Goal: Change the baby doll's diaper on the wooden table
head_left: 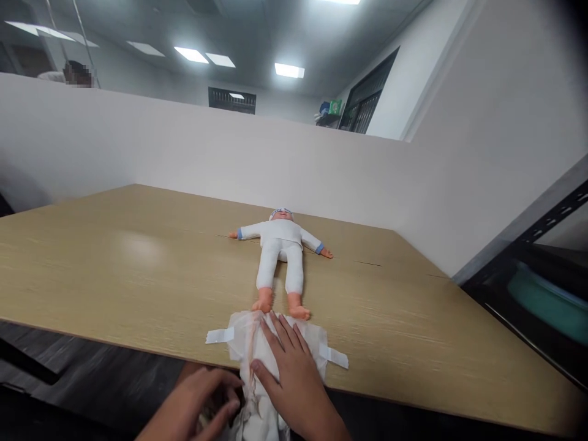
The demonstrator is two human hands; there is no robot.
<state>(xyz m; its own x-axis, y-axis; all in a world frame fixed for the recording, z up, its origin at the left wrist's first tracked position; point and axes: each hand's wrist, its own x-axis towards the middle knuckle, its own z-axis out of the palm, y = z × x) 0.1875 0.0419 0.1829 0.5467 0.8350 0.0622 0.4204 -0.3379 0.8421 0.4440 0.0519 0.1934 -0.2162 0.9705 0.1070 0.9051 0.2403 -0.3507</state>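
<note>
An opened white diaper (264, 355) lies over the table's front edge, its two tape tabs spread to the sides. Flat on its middle rests my right hand (296, 373), fingers stretched toward the doll. My left hand (206, 398) is beside the diaper's lower left edge, fingers bent and thumb apart from them; nothing shows clearly between them. The diaper's lower part hangs crumpled below the table edge. Just beyond it a baby doll (281, 236) in white clothes with blue cuffs lies on its back, arms out, bare feet close to the diaper's far end.
The wooden table (138, 269) meets a low white partition (206, 153) at the back. At the right stands a black metal rack (542, 226) holding a green bin (546, 300). A person's head (78, 73) shows beyond the partition at far left.
</note>
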